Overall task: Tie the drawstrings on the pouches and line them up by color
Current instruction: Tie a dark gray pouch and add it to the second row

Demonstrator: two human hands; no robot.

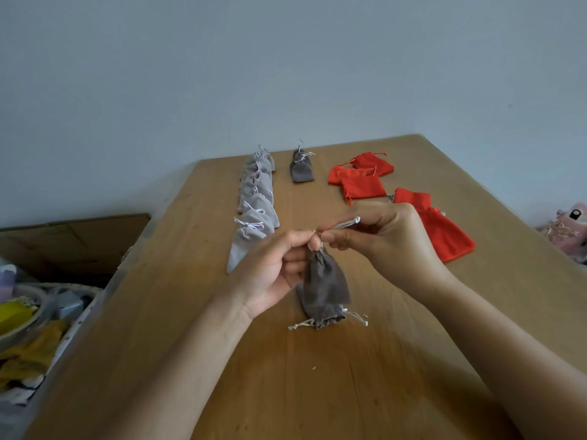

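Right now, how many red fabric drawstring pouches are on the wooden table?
5 red fabric pouches: three overlapping at the far right, one at the back, one left, one in front; two nearer, one small, one large. Overlap may hide more.

Home room: wooden table, plush toy.

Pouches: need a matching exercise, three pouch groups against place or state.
Things:
1. light grey pouches
2. red pouches
3. dark grey pouch

Place or state:
A. loose group on the table's right side, not in a line
B. lifted off the table, its drawstring pinched by the left hand and the right hand
C. lined up in a row on the left, bows tied

Pairs: 1-C, 2-A, 3-B
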